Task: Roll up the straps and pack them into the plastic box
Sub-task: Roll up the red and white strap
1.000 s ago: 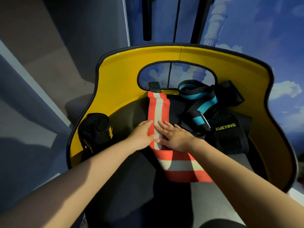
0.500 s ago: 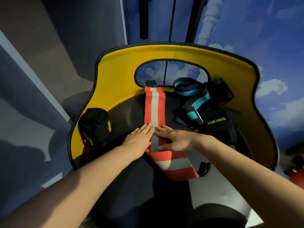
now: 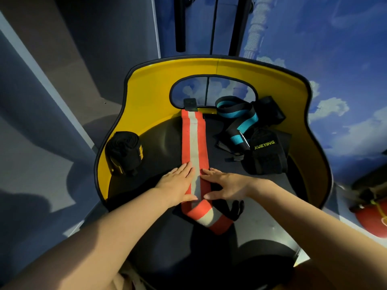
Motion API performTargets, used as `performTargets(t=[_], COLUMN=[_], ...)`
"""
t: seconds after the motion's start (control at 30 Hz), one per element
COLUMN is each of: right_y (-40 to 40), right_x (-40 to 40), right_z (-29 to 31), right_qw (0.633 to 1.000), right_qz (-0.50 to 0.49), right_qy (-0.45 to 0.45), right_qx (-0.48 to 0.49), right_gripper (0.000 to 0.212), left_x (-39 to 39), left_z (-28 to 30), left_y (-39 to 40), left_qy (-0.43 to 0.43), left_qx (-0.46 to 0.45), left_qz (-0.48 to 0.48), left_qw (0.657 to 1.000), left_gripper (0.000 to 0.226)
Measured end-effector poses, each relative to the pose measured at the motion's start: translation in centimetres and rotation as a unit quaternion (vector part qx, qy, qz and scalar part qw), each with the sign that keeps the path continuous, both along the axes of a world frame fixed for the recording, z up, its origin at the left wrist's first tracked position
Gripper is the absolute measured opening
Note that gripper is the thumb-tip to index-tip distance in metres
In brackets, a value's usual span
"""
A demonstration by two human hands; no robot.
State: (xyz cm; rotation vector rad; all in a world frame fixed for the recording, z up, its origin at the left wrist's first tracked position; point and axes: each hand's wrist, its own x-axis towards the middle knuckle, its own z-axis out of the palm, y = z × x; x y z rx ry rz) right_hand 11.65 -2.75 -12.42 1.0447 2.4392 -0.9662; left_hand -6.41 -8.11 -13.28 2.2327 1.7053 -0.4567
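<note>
Two bare forearms, left hand (image 3: 178, 182) and right hand (image 3: 227, 185) unadorned: no sleeves, gloves or rings.

Yellow curved backrest (image 3: 150, 88) w/ black trim wraps the dark seat (image 3: 163, 141); oval cutout (image 3: 211, 91) in its middle. Behind: blue sky-and-cloud wall mural (image 3: 335, 59), black vertical bars (image 3: 180, 24) up top. Left: grey panels (image 3: 52, 101) w/ pale diagonal strip. Far right edge: red object (image 3: 372, 218), yellow cord on it, blurred.
</note>
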Motion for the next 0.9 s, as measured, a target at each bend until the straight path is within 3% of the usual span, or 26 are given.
performTargets(t=[0.23, 0.43, 0.7, 0.9], right_y=[-1.8, -2.8, -4.0, -3.9], right_x=[0.7, 1.0, 0.5, 0.6], right_z=[-0.7, -1.6, -2.0, -2.0], right_qw=[0.999, 0.994, 0.994, 0.995], right_qz=[0.011, 0.044, 0.022, 0.010], right_qy=[0.009, -0.036, -0.036, -0.018], right_qx=[0.043, 0.090, 0.101, 0.097], right_gripper=[0.074, 0.090, 0.102, 0.099], left_x=[0.7, 1.3, 0.8, 0.8], left_z=[0.8, -0.3, -0.1, 0.4], left_y=[-3.0, -6.2, -5.6, -5.0], left_qy=[-0.013, 0.006, -0.012, 0.000], left_qx=[-0.075, -0.023, -0.041, -0.023], left_qz=[-0.024, -0.022, -0.010, -0.027], left_qw=[0.997, 0.999, 0.999, 0.999], left_gripper=[0.085, 0.088, 0.098, 0.094])
